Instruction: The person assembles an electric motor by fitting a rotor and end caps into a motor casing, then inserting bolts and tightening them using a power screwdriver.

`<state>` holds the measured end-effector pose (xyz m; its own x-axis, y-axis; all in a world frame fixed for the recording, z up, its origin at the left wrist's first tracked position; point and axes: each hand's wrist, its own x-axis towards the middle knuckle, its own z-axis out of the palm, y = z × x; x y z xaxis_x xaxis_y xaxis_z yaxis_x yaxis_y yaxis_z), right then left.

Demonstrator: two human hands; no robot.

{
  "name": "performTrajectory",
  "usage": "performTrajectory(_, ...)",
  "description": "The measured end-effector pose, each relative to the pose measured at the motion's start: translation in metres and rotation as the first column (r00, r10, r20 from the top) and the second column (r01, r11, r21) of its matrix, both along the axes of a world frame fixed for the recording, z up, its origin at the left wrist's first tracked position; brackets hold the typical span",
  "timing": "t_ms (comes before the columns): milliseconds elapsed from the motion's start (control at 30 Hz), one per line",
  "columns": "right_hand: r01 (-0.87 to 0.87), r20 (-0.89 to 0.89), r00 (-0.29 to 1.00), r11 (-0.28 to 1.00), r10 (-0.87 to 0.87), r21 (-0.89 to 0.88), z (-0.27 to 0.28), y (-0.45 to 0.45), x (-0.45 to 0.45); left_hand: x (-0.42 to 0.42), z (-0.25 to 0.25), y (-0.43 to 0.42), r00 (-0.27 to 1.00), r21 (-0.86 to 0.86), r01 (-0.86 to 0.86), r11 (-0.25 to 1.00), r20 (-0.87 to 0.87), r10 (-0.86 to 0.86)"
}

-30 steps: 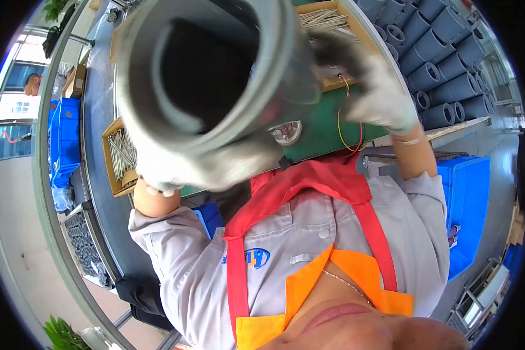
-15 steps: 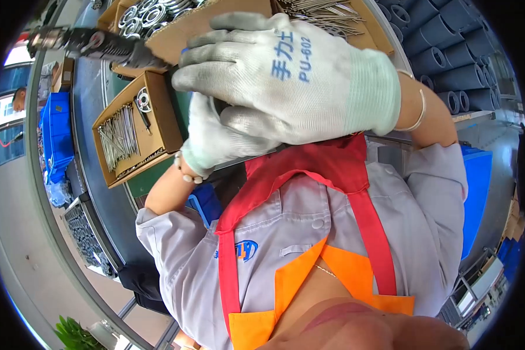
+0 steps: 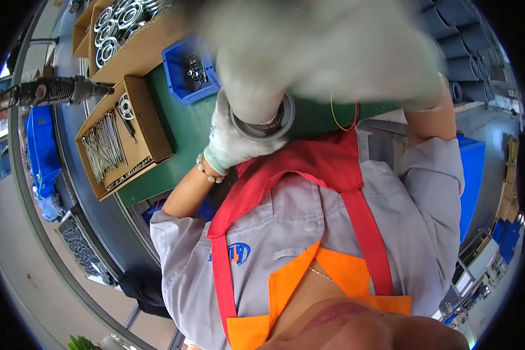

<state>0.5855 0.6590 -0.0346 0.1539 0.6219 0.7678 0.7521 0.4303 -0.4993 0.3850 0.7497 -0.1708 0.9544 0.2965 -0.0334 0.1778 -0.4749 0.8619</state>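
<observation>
My left hand [image 3: 230, 137], in a white knit glove, is wrapped round a grey round housing [image 3: 264, 135], its open end facing me. Inside the rim a reddish-brown ring, possibly a winding, partly shows. My right hand [image 3: 338, 52], also gloved, is a large blur above and in front of the housing. A pale gloved part reaches down to the housing's mouth and hides much of it. The right fingers are smeared, so I cannot see whether they grip anything. A thin yellow and red wire [image 3: 344, 119] loops on the bench right of the housing.
On the green bench [image 3: 149, 189], a blue bin [image 3: 189, 87] holds small metal parts. A cardboard box [image 3: 140, 137] holds long bolts, with a carton [image 3: 122, 61] of metal rings behind. A power screwdriver [image 3: 58, 90] hangs left. Grey tubes [image 3: 464, 70] are stacked right.
My hands, earlier overlapped, have parted; the right has risen towards the camera and blurred. The grey housing in my left hand has come into view. The blue bin and wire are uncovered.
</observation>
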Motion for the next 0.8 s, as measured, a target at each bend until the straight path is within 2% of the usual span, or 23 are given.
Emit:
performTrajectory(33, 0.023, -0.088, 0.996, 1.0, -0.021, 0.019, 0.011, 0.001, 0.016, -0.001, -0.009, -0.004, 0.985, -0.019, -0.108, 0.994, 0.131, 0.109)
performTrajectory(67, 0.044, -0.177, 0.983, 0.999, -0.038, 0.03, 0.021, 0.004, 0.029, -0.001, -0.025, 0.0, 0.95, -0.054, -0.056, 0.997, 0.305, 0.07)
performTrajectory(100, 0.071, -0.266, 0.962, 0.997, -0.058, 0.039, 0.029, 0.009, 0.036, -0.004, -0.04, -0.003, 0.947, -0.064, -0.073, 0.995, 0.308, 0.089)
performTrajectory(133, 0.274, -0.343, 0.838, 0.872, -0.423, -0.405, 0.042, 0.021, 0.011, -0.008, -0.056, -0.006, 0.923, -0.377, -0.028, 0.926, 0.347, 0.169)
performTrajectory(167, 0.293, -0.083, 0.94, 0.907, -0.332, -0.303, -0.014, 0.033, 0.057, -0.013, -0.073, -0.008, 0.898, -0.645, 0.042, 0.763, 0.359, 0.253)
performTrajectory(200, 0.265, -0.012, 0.956, 0.874, -0.295, -0.408, -0.04, 0.041, 0.062, -0.025, -0.093, -0.002, 0.987, -0.353, 0.047, 0.934, 0.162, 0.012)
performTrajectory(233, 0.311, 0.084, 0.949, 0.872, -0.302, -0.378, -0.08, 0.052, 0.072, -0.029, -0.11, -0.009, 0.976, -0.445, 0.016, 0.896, 0.202, 0.082)
performTrajectory(267, 0.339, 0.114, 0.941, 0.864, -0.32, -0.373, -0.109, 0.061, 0.075, -0.03, -0.118, -0.011, 0.989, -0.415, -0.026, 0.91, 0.123, 0.084)
performTrajectory(300, 0.347, 0.066, 0.934, 0.849, -0.351, -0.399, -0.134, 0.069, 0.076, -0.032, -0.124, -0.014, 0.995, -0.384, -0.068, 0.921, 0.04, 0.09)
performTrajectory(333, 0.348, 0.083, 0.935, 0.838, -0.346, -0.42, -0.163, 0.077, 0.08, -0.027, -0.122, -0.014, 0.982, -0.171, -0.068, 0.983, -0.186, 0.035)
performTrajectory(367, 0.348, 0.1, 0.935, 0.827, -0.34, -0.442, -0.185, 0.081, 0.084, -0.017, -0.12, -0.017, 0.979, -0.219, -0.164, 0.962, -0.154, 0.132)
performTrajectory(433, 0.356, 0.109, 0.934, 0.865, -0.339, -0.354, -0.197, 0.084, 0.082, -0.024, -0.141, -0.029, 0.947, -0.583, -0.279, 0.763, -0.036, 0.318)
performTrajectory(467, 0.27, 0.062, 0.961, 0.867, -0.27, -0.418, -0.197, 0.084, 0.086, -0.027, -0.151, -0.028, 0.94, -0.591, -0.297, 0.75, -0.044, 0.337)
performTrajectory(533, 0.262, 0.079, 0.959, 0.752, -0.271, -0.605, -0.16, 0.07, 0.068, -0.023, -0.146, -0.021, 0.956, -0.399, -0.229, 0.888, 0.077, 0.282)
performTrajectory(567, 0.261, 0.094, 0.965, 0.831, -0.247, -0.492, -0.159, 0.06, 0.068, -0.024, -0.15, -0.017, 0.963, -0.292, -0.193, 0.937, 0.127, 0.238)
performTrajectory(600, 0.243, 0.093, 0.97, 0.869, -0.225, -0.431, -0.141, 0.045, 0.062, -0.026, -0.161, -0.013, 0.946, -0.29, -0.153, 0.945, 0.233, 0.225)
performTrajectory(633, 0.028, -0.293, 0.941, 0.905, -0.167, -0.425, -0.13, 0.03, 0.049, -0.011, -0.151, -0.017, 0.862, -0.235, -0.227, 0.945, 0.404, 0.308)
performTrajectory(667, -0.073, -0.533, 0.835, 0.931, -0.139, -0.357, -0.113, 0.015, 0.025, -0.007, -0.154, -0.018, 0.856, -0.266, -0.231, 0.936, 0.402, 0.326)
performTrajectory(700, -0.155, -0.528, 0.846, 0.91, -0.079, -0.385, -0.126, -0.008, 0.032, -0.005, -0.158, -0.018, 0.851, -0.296, -0.231, 0.927, 0.401, 0.34)
performTrajectory(733, -0.506, -0.72, 0.688, 0.772, 0.093, -0.384, -0.135, -0.035, 0.044, -0.001, -0.157, -0.015, 0.852, -0.311, -0.233, 0.922, 0.391, 0.347)
performTrajectory(767, -0.752, -0.845, 0.464, 0.622, 0.267, -0.217, -0.144, -0.041, 0.031, 0.005, -0.154, -0.011, 0.818, -0.212, -0.217, 0.953, 0.493, 0.296)
performTrajectory(800, -0.715, -0.876, 0.438, 0.669, 0.205, -0.201, -0.149, -0.046, 0.007, 0.008, -0.151, -0.008, 0.775, -0.108, -0.206, 0.973, 0.588, 0.23)
